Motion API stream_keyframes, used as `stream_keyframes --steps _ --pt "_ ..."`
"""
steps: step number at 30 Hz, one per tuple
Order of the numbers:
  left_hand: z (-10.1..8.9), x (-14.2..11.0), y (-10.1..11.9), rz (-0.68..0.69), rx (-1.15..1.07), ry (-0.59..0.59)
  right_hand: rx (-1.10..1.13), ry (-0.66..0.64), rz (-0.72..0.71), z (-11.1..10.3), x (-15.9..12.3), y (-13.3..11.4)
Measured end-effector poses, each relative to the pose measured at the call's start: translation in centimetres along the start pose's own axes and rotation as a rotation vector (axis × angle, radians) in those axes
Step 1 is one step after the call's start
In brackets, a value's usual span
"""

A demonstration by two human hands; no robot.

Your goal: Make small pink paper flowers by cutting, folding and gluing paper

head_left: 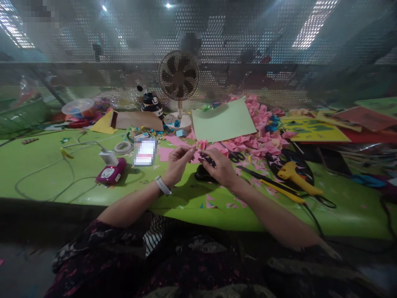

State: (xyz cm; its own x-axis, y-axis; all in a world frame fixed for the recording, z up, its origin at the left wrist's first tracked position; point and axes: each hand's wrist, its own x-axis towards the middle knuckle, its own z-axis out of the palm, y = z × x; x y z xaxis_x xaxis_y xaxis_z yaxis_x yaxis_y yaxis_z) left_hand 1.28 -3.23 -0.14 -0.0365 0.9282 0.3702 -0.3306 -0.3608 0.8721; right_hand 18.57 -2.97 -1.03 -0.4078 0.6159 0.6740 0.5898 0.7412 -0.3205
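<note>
Above the green tabletop, my left hand (pixel 179 164) is closed in a pinch; what sits at its fingertips is too small to make out. Facing it, my right hand (pixel 221 166) has its fingers curled around a small dark object (pixel 205 155) whose kind I cannot tell. Just behind the fingertips shows a pink paper flower (pixel 202 144). A black object (pixel 203 174), partly hidden, lies below my right hand. Dark-handled scissors (pixel 237 157) rest right of that hand. Pink paper strips (pixel 164 154) lie behind my left hand.
A phone (pixel 145 152), tape roll (pixel 123 147) and purple power adapter (pixel 111 171) lie left. Behind stand a fan (pixel 178 76) and light green sheet (pixel 223 122) beside heaped pink paper flowers (pixel 257 114). Right are a yellow glue gun (pixel 291 174) and yellow utility knife (pixel 283 191).
</note>
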Motion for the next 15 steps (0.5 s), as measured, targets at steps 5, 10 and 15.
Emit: stream_keyframes --steps 5,10,15 --pt "-0.11 0.19 -0.11 0.029 0.018 0.014 -0.021 0.017 -0.004 0.02 0.08 -0.29" --pt "-0.43 0.4 -0.48 0.025 0.036 0.001 -0.007 0.024 0.004 -0.07 0.26 -0.11" --pt "-0.71 0.48 -0.68 0.007 0.06 -0.019 0.006 0.02 0.012 0.02 0.34 0.6"
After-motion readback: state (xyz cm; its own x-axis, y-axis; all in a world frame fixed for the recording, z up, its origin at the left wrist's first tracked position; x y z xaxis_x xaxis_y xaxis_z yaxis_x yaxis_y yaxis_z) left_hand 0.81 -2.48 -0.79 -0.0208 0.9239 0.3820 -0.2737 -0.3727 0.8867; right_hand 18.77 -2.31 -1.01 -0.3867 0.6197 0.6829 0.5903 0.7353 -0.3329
